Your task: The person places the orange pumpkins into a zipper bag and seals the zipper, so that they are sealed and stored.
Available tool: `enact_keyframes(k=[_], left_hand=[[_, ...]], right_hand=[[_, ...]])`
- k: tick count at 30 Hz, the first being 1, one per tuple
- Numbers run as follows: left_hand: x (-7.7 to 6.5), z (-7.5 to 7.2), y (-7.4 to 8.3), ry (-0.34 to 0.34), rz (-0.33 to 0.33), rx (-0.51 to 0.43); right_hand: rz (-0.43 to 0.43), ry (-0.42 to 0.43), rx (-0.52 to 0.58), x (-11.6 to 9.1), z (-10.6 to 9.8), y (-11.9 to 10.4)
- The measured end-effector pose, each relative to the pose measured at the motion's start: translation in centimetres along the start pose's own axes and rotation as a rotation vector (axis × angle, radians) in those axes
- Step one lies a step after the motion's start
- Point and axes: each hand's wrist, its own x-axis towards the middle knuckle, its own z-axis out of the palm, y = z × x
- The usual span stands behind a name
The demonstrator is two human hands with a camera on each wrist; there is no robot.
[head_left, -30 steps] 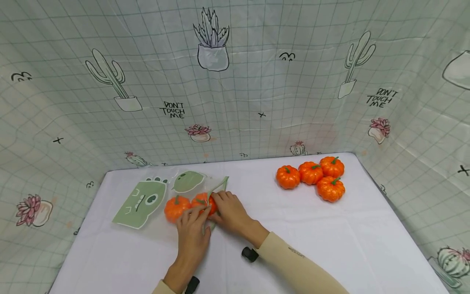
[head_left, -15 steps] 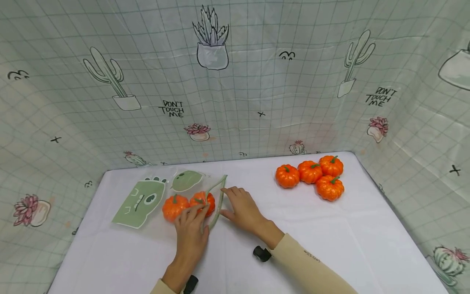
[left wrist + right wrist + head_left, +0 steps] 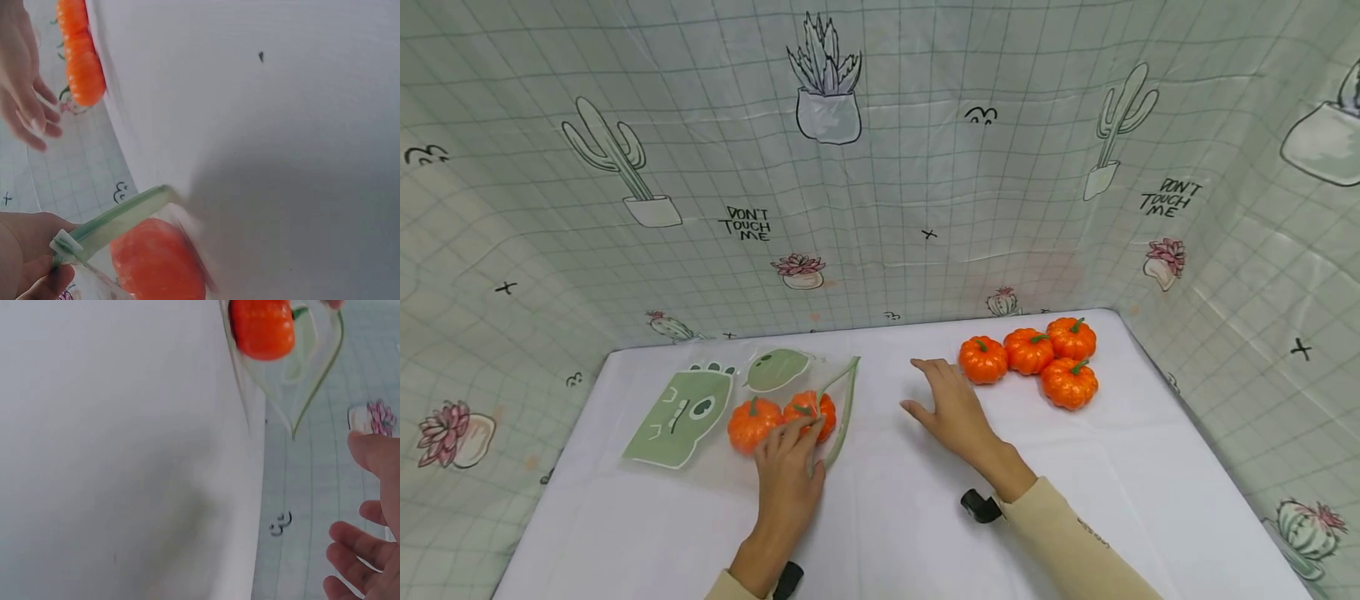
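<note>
A clear plastic zip bag with green dinosaur prints lies on the left of the white table. Inside it are two small orange toy pumpkins, one to the left and another by the mouth. My left hand pinches the bag's green-edged mouth, which gapes toward the right; the left wrist view shows the green strip and a pale slider tab at the fingertips. My right hand is over the table between bag and loose pumpkins, fingers spread and holding nothing.
Several more pumpkins sit clustered at the table's back right. A cactus-printed cloth hangs behind and along both sides of the table. Black wrist cameras jut out near both wrists.
My right hand has let go of the bag's mouth and moved right, toward the loose pumpkins. The mouth has widened. My left hand keeps its hold on the bag.
</note>
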Motion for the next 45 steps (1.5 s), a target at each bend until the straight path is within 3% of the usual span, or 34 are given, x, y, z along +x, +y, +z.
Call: enact_keyframes(k=[8, 20, 32, 45], left_hand=[[-0.1, -0.1, -0.1, 0.010, 0.005, -0.002], [-0.4, -0.1, -0.2, 0.023, 0.008, 0.006], [-0.5, -0.1, -0.4, 0.023, 0.015, 0.003], [-0.2, -0.2, -0.3, -0.001, 0.009, 0.013]], right_hand=[[0.069, 0.091, -0.014, -0.6, -1.7, 3.1], [0.179, 0.174, -0.020, -1.2, -3.3, 5.8], [0.204, 0.169, -0.032, -1.6, -3.5, 7.6], [0.231, 0.110, -0.041, -1.0, -3.6, 8.1]])
